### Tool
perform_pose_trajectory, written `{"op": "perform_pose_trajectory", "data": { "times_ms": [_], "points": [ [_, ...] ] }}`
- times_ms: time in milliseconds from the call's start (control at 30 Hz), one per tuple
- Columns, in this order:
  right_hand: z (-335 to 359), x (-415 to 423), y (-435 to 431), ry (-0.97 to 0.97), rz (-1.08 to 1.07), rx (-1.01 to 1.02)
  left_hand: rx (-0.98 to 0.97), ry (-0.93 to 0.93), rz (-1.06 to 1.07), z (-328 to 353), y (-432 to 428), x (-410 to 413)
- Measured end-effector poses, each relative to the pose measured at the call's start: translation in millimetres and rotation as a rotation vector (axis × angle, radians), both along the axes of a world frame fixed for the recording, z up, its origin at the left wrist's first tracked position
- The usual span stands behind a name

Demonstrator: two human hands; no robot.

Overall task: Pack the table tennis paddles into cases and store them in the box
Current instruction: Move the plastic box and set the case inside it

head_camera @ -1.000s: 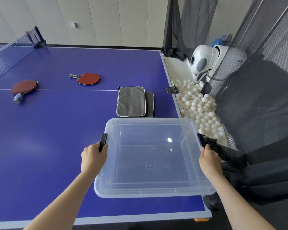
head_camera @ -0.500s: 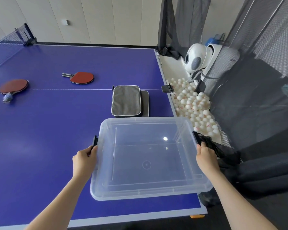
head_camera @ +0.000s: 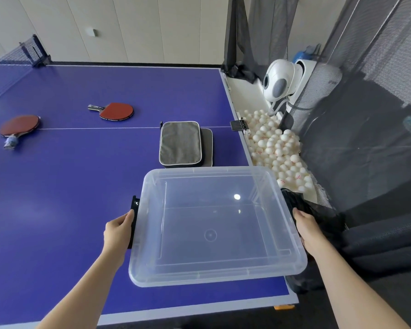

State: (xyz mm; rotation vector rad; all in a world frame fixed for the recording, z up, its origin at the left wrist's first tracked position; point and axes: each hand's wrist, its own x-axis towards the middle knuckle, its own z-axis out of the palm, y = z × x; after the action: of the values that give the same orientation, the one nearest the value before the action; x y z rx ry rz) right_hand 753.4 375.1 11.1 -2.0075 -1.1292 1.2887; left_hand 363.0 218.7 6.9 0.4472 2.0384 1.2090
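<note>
With the left hand point(head_camera: 118, 233) and right hand point(head_camera: 305, 227) fingers clamped on the empty box point(head_camera: 214, 226) at six o'clock, set it level on the worktop point(head_camera: 69, 186), short of the cases point(head_camera: 180, 143) at twelve.

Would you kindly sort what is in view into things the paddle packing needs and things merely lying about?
Needed:
clear plastic box, held by left hand and right hand
two red-faced paddles
grey fabric cases

Lying about:
white balls
white ball machine
black table net
</note>
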Motion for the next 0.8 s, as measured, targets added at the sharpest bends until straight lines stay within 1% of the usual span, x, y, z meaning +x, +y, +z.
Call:
{"op": "perform_pose_trajectory", "data": {
  "times_ms": [67, 167, 267, 400, 467, 533, 633, 700, 800],
  "points": [
    [-4.0, 3.2, 1.1, -0.008, -0.011, -0.003, -0.010, -0.095, 0.013, 3.7, 0.4, 0.1],
    [3.3, 0.4, -2.4, -0.040, -0.001, 0.048, -0.041, -0.121, -0.018, 4.1, 0.9, -2.4],
    [9.3, -3.8, -6.6, -0.141, 0.059, 0.166, -0.055, -0.021, -0.076, 0.3, -1.0, -4.9],
    [15.0, -10.5, -12.3, -0.239, 0.191, 0.324, -0.026, 0.232, -0.118, 5.8, -3.0, 9.3],
    [11.8, -12.8, -11.3, -0.285, 0.266, 0.358, -0.029, 0.358, -0.185, 8.3, -3.2, 15.4],
    [8.1, -15.5, -11.7, -0.348, 0.323, 0.351, -0.086, 0.443, -0.246, 7.5, -3.6, 17.9],
    [5.2, -19.0, -14.1, -0.429, 0.356, 0.316, -0.195, 0.498, -0.311, 8.0, -4.9, 22.0],
    [5.9, -21.0, -16.3, -0.460, 0.378, 0.313, -0.213, 0.516, -0.341, 9.7, -4.5, 26.4],
    [6.8, -21.7, -15.4, -0.433, 0.377, 0.298, -0.212, 0.498, -0.345, 11.6, -2.3, 30.1]
  ]
}}
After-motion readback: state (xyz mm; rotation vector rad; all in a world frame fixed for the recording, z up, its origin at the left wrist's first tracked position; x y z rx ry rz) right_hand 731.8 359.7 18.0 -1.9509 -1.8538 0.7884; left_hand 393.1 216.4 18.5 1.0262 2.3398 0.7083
